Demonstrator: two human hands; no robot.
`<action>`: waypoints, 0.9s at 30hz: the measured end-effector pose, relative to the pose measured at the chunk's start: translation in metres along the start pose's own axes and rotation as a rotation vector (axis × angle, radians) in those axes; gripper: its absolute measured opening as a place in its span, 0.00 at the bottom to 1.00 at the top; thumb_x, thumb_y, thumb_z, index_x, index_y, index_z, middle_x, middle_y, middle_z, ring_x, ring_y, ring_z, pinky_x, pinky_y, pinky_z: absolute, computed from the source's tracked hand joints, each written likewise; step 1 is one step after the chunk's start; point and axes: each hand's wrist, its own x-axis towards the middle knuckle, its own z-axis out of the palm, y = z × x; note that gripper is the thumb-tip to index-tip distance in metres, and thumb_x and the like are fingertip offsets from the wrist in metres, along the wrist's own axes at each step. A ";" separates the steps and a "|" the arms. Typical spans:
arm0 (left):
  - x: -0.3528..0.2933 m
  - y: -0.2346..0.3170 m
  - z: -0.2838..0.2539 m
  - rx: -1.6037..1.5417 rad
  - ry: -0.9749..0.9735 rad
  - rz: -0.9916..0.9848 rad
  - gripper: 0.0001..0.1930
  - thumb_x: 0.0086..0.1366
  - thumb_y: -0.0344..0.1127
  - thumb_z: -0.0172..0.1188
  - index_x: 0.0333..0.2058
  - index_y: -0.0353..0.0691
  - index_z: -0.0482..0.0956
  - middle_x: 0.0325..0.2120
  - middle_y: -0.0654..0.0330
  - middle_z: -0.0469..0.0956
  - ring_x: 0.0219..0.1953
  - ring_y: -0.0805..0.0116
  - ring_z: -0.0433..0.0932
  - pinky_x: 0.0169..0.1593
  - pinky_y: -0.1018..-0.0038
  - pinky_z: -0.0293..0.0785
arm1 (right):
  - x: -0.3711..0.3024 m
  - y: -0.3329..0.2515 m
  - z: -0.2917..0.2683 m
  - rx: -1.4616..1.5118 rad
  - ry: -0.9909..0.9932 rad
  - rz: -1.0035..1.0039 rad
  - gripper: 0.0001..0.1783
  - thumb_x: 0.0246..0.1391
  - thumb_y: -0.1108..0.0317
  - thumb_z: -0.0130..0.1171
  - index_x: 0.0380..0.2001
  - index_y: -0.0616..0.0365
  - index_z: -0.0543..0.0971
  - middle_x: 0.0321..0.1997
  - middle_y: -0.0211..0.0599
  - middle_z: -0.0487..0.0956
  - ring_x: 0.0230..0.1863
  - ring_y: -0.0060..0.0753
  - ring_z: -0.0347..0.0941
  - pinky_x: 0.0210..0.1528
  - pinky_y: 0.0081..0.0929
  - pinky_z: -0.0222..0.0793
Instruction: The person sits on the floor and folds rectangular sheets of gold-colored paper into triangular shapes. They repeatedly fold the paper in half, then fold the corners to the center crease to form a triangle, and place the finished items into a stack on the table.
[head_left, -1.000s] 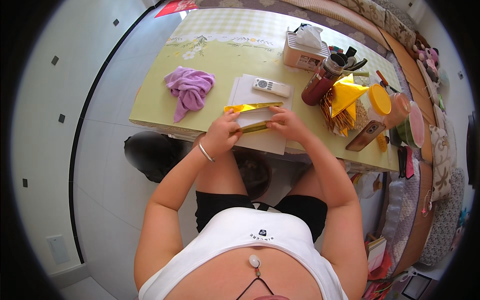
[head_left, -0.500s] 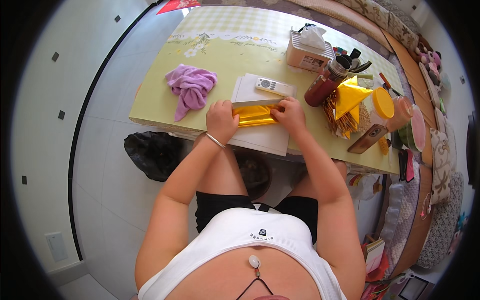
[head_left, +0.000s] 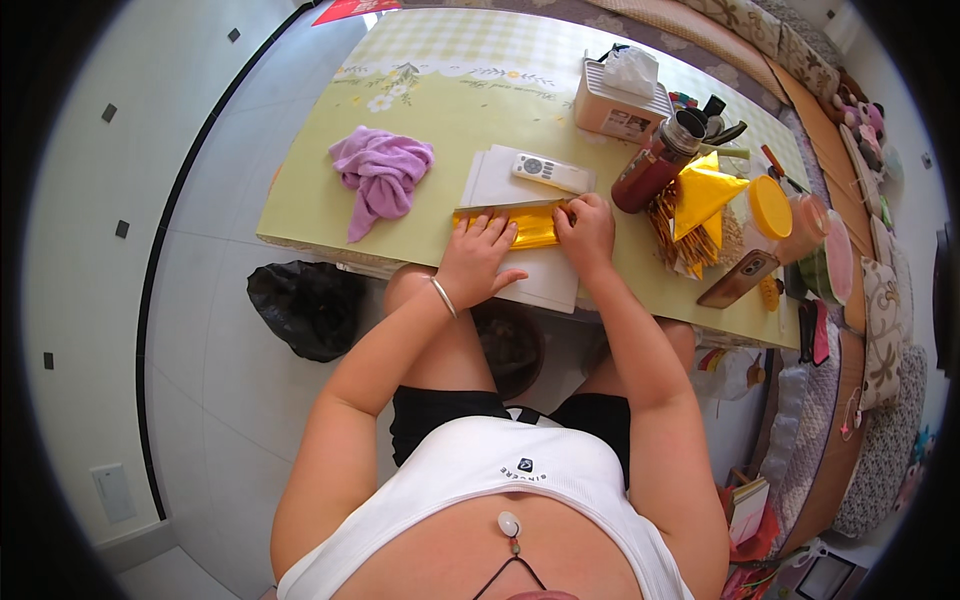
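1. A yellow-green table (head_left: 300, 205) stands on a pale tiled floor (head_left: 200, 400), with a black bag (head_left: 305, 308) below its near edge.
2. A gold foil sheet (head_left: 530, 228) lies on white paper (head_left: 545, 285) at the table's near middle, a white remote (head_left: 552, 172) just beyond it and a purple cloth (head_left: 380, 178) to the left.
3. The left hand (head_left: 478, 262) presses down on the foil's left part, fingers spread flat.
4. The right hand (head_left: 587, 232) presses its right end, fingers curled together.
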 end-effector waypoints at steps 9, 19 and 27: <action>0.002 -0.002 0.003 0.022 -0.061 -0.014 0.41 0.63 0.65 0.55 0.63 0.35 0.68 0.66 0.46 0.64 0.68 0.47 0.61 0.68 0.47 0.55 | -0.005 0.002 0.010 0.011 0.066 0.002 0.09 0.44 0.69 0.68 0.20 0.58 0.76 0.36 0.40 0.76 0.45 0.50 0.70 0.49 0.43 0.69; 0.001 -0.002 0.008 0.064 -0.049 0.037 0.34 0.66 0.62 0.52 0.65 0.50 0.69 0.66 0.44 0.63 0.68 0.42 0.60 0.68 0.40 0.51 | -0.003 0.005 0.012 0.020 0.083 0.079 0.08 0.49 0.69 0.67 0.26 0.61 0.78 0.41 0.44 0.76 0.47 0.51 0.69 0.52 0.42 0.68; -0.003 0.001 0.011 0.058 -0.021 0.009 0.34 0.66 0.61 0.53 0.65 0.50 0.69 0.66 0.42 0.62 0.68 0.41 0.59 0.68 0.40 0.50 | 0.000 0.000 0.011 -0.039 0.053 0.119 0.09 0.49 0.67 0.68 0.27 0.60 0.80 0.40 0.43 0.76 0.48 0.52 0.69 0.53 0.41 0.68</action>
